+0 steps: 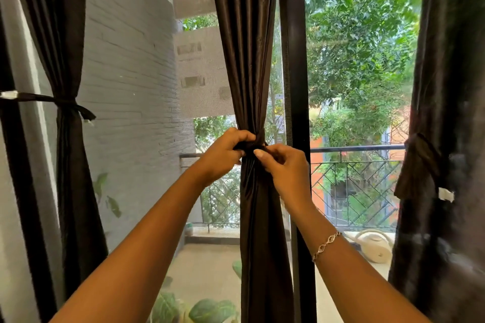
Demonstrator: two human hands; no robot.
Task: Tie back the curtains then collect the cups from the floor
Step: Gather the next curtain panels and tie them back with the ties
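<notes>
- Curtains, head view: three dark ones hang at the glass doors. The middle curtain [246,60] is straight ahead, gathered into a narrow waist at the hands.
- The left hand [223,155] grips the dark tie band [258,139] where it wraps that waist. The right hand [286,168] pinches the band's end against the knot with thumb and fingertips.
- The left curtain [65,34] is already cinched by its own band [63,102], which runs off to the wall.
- The right curtain [446,86] looks bound too, with a loose band end [420,165] hanging down.
- By my reading, this is the last of the three ties, and its knot is not yet finished.
- The cups are nowhere in sight, nor is the room floor, so collecting them is all still to do.
- One container shows: a pale watering can [372,244] on the balcony floor beyond the glass. I cannot tell what is in it.
</notes>
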